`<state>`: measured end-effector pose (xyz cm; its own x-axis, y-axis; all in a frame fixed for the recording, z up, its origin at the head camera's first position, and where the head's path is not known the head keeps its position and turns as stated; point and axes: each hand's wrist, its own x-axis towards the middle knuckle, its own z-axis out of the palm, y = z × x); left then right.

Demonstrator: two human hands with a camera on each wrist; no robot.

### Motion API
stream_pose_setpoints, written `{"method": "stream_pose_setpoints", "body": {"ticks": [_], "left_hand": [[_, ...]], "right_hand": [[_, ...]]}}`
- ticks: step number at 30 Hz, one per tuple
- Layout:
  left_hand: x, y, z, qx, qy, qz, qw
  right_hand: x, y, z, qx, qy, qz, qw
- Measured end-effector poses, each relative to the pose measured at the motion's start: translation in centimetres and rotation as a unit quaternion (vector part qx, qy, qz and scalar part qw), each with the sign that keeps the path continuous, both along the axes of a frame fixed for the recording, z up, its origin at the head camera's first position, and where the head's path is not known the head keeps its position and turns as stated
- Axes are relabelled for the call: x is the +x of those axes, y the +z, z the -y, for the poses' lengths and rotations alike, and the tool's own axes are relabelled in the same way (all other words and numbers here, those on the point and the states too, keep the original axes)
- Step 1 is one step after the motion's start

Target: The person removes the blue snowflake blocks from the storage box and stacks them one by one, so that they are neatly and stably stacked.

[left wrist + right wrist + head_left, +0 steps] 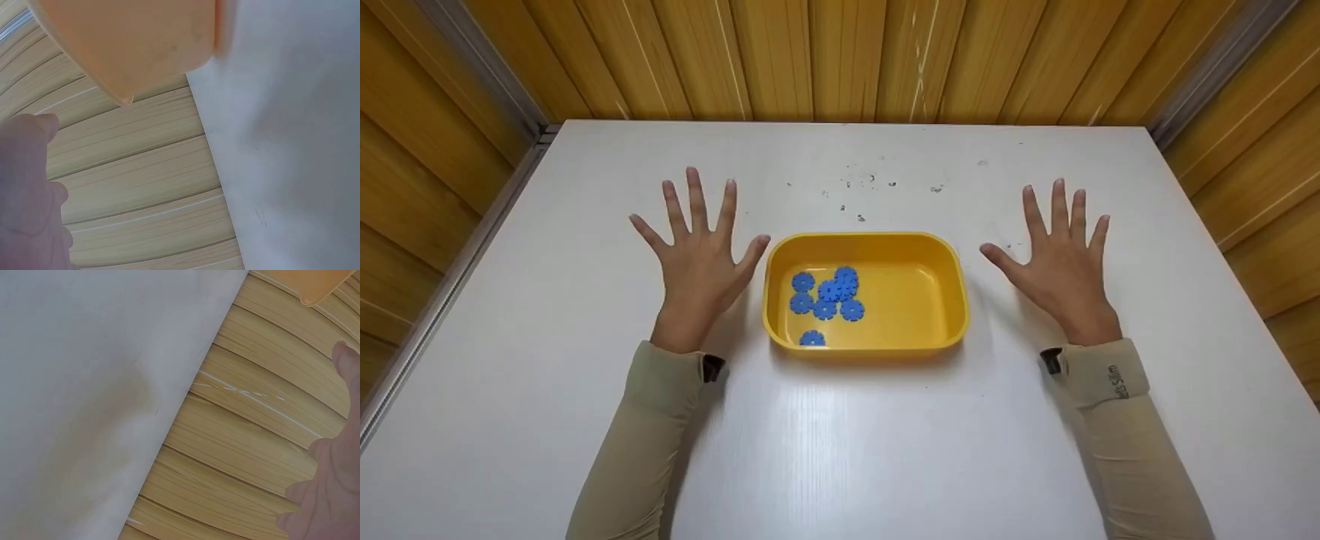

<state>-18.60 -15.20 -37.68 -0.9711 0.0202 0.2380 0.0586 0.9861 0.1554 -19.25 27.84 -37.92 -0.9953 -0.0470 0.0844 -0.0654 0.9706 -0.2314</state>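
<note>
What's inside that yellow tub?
Blue discs lie in the left half of the tub. Some overlap, so parts are covered, and the near rim hides one's lower edge. Whether more lie under the overlapping ones or behind that rim can't be seen.

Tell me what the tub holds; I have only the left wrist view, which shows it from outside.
Observer: The head view shows several blue discs in the left part of the tub.

Operator: Are they all bunched together?

Observer: No, one disc lies apart from the others, toward the tub's near side.

Operator: My view lacks the right hand. Is it holding anything?

Observer: No, the right hand is empty, its fingers spread.
</note>
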Motion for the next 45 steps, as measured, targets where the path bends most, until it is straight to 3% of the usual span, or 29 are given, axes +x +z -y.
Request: {"method": "stream_pose_setpoints", "body": {"ticks": [4, 9, 12, 14, 16, 17, 20, 24, 27, 31, 34, 36, 39, 45], "left_hand": [[0.0, 0.4, -0.1, 0.015, -0.003, -0.006, 0.9999], [0.0, 1.1, -0.2, 0.076, -0.013, 0.011, 0.9969], [-0.1, 1.4, -0.2, 0.149, -0.023, 0.025, 0.9883], [-0.1, 1.4, -0.2, 0.223, -0.033, 0.035, 0.9737], [-0.2, 1.2, -0.2, 0.308, -0.044, 0.052, 0.9488], [-0.2, 1.0, -0.2, 0.353, -0.049, 0.064, 0.9320], [-0.1, 0.0, -0.4, 0.471, -0.057, 0.115, 0.8727], [0.2, -1.9, -0.6, 0.542, -0.055, 0.190, 0.8170], [0.7, -3.4, -0.7, 0.589, -0.071, 0.225, 0.7727], [1.4, -4.9, -0.6, 0.684, -0.090, 0.237, 0.6845], [1.7, -5.5, -0.6, 0.728, -0.091, 0.232, 0.6383], [1.8, -5.7, -0.8, 0.744, -0.092, 0.228, 0.6219], [2.0, -5.8, -1.1, 0.754, -0.103, 0.224, 0.6090], [2.2, -5.9, -1.4, 0.764, -0.112, 0.216, 0.5975]], "right_hand": [[0.1, 0.6, 0.1, -0.024, 0.002, -0.016, 1.000], [0.2, 1.6, 0.5, -0.123, 0.006, -0.044, 0.991], [0.2, 2.3, 0.7, -0.185, 0.017, -0.053, 0.981], [0.2, 2.9, 0.9, -0.214, 0.030, -0.050, 0.975], [0.2, 3.4, 1.1, -0.231, 0.051, -0.043, 0.971], [0.1, 3.7, 1.2, -0.238, 0.062, -0.039, 0.969], [-0.1, 4.5, 1.7, -0.247, 0.097, -0.023, 0.964], [-0.5, 5.4, 2.7, -0.247, 0.146, -0.002, 0.958], [-0.9, 5.8, 3.7, -0.234, 0.197, 0.015, 0.952], [-1.6, 6.3, 5.3, -0.212, 0.256, 0.053, 0.942], [-2.0, 6.5, 6.7, -0.192, 0.282, 0.087, 0.936], [-2.3, 6.6, 7.7, -0.176, 0.301, 0.108, 0.931], [-2.4, 6.6, 9.3, -0.155, 0.317, 0.141, 0.925], [-2.7, 6.3, 12.8, -0.125, 0.333, 0.221, 0.908]]}}
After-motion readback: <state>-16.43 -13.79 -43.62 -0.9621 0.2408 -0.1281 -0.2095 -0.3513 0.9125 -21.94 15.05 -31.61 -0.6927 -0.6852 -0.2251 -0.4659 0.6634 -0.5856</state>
